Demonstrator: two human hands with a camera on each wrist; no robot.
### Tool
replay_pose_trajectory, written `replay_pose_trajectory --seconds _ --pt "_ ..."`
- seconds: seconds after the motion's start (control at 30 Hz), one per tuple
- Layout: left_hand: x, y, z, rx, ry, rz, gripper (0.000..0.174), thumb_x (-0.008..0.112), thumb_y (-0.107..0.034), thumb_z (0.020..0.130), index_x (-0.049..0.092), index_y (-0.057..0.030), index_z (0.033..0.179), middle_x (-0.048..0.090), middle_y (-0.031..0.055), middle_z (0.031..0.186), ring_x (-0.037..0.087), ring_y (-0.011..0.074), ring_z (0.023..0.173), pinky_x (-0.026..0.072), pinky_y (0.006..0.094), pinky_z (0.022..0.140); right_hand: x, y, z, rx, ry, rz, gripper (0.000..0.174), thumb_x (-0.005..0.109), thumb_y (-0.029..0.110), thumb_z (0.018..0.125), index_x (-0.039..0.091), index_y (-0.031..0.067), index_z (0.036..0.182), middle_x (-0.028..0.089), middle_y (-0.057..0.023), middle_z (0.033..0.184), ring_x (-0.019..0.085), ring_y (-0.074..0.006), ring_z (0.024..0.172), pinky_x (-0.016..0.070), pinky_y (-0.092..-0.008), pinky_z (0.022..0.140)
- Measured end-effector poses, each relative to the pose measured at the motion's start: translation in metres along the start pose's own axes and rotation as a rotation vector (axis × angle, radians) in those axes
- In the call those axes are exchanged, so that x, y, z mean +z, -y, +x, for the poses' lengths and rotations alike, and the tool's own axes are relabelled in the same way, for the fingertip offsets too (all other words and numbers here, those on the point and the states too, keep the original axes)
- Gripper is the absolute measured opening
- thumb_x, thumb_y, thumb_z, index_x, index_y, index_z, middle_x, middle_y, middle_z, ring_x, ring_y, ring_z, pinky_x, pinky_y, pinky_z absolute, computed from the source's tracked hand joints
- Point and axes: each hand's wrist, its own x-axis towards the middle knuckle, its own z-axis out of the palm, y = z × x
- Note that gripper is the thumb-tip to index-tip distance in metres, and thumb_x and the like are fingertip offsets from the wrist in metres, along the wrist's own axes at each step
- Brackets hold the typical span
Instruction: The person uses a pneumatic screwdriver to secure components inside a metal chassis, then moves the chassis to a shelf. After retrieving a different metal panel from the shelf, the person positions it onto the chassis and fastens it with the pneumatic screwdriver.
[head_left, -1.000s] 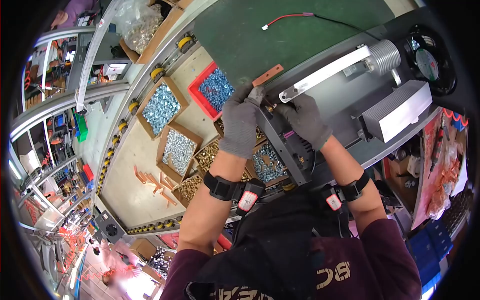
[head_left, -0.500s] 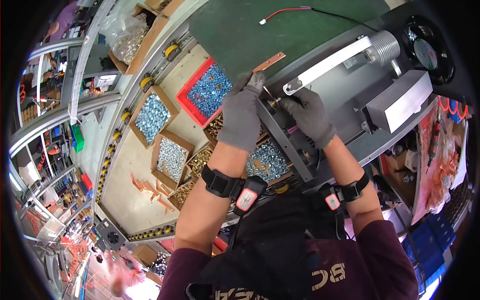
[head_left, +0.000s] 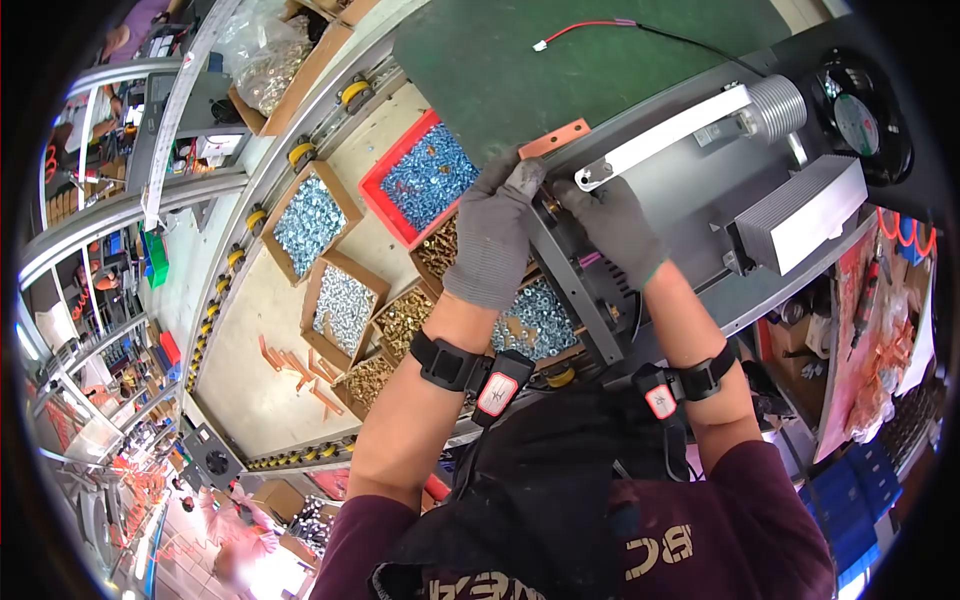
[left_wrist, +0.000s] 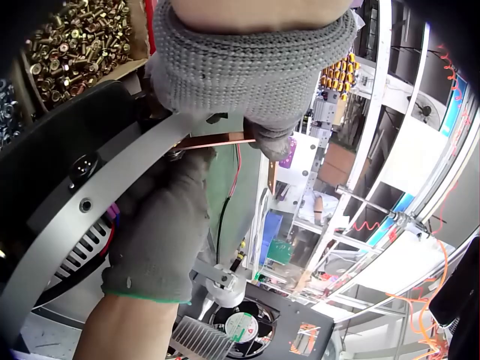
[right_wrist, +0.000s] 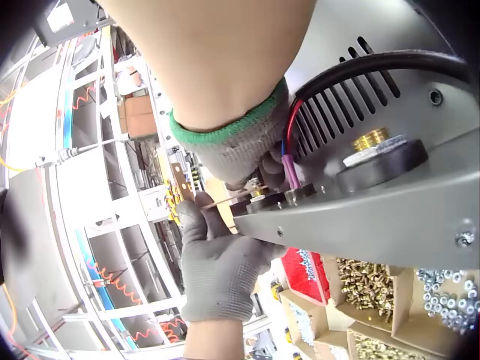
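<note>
Bench (head_left: 250,340), left part: loose copper strips (head_left: 300,365), then cardboard boxes of silver screws (head_left: 296,198). Towards the far edge sits a red bin (head_left: 397,148) of bluish screws.

The red tag on the left wrist strap (head_left: 497,395) has a mark too small to read. The print on the maroon shirt (head_left: 660,545) is upside down and not fully legible.

Left hand (head_left: 495,245), grey knit glove, has thumb and fingers clamped on the copper bar (head_left: 555,138). The bar is flat, bare orange metal with a bend. Its far end lies on the edge of the green mat (head_left: 500,70), its near end at the top corner of the dark chassis (head_left: 680,190).

Right hand (head_left: 610,225), same kind of glove with a green cuff, has its fingertips bunched together on the brass terminal (right_wrist: 257,191), just beside the left hand.

Further right on the chassis:
- white handle (head_left: 665,135)
- finned heat sink (head_left: 800,215)
- black fan (head_left: 860,120), green-white label unreadable

A red-black wire (head_left: 600,25) lies on the mat's far edge.
</note>
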Motion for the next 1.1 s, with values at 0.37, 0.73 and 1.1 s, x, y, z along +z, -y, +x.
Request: replay_pose_trajectory --seconds 0.37,0.73,1.1 --pt "0.003 0.000 0.001 0.015 -0.057 0.046 0.028 0.064 -0.014 0.087 0.059 0.0005 0.110 0.064 0.0044 0.092 0.059 0.0089 0.079 0.0485 0.0207 0.065 -0.012 -0.005 0.006 -0.005 0.082 -0.353 0.037 0.054 0.036 0.089 0.063 0.0002 0.094 0.063 -0.0185 0.079 0.060 -0.0335 0.073 0.0466 -0.0390 0.067" --pt "0.007 -0.003 -0.001 0.012 -0.037 0.125 0.034 0.065 -0.018 0.086 0.057 0.0017 0.114 0.061 0.0037 0.087 0.056 0.0080 0.070 0.0467 0.0200 0.058 -0.030 0.006 -0.009 -0.072 0.095 -0.098 0.047 0.053 0.044 0.091 0.063 -0.0016 0.098 0.062 -0.0165 0.077 0.058 -0.0224 0.070 0.0460 -0.0334 0.066" --pt "-0.018 -0.049 0.036 -0.176 0.350 0.757 0.041 0.064 -0.028 0.086 0.059 0.0020 0.113 0.061 0.0026 0.088 0.055 0.0096 0.078 0.0454 0.0236 0.068 0.058 0.065 -0.091 -0.331 0.634 -0.872 0.017 0.058 0.014 0.078 0.061 0.0096 0.094 0.058 -0.0091 0.091 0.061 -0.0255 0.087 0.0488 -0.0387 0.066"
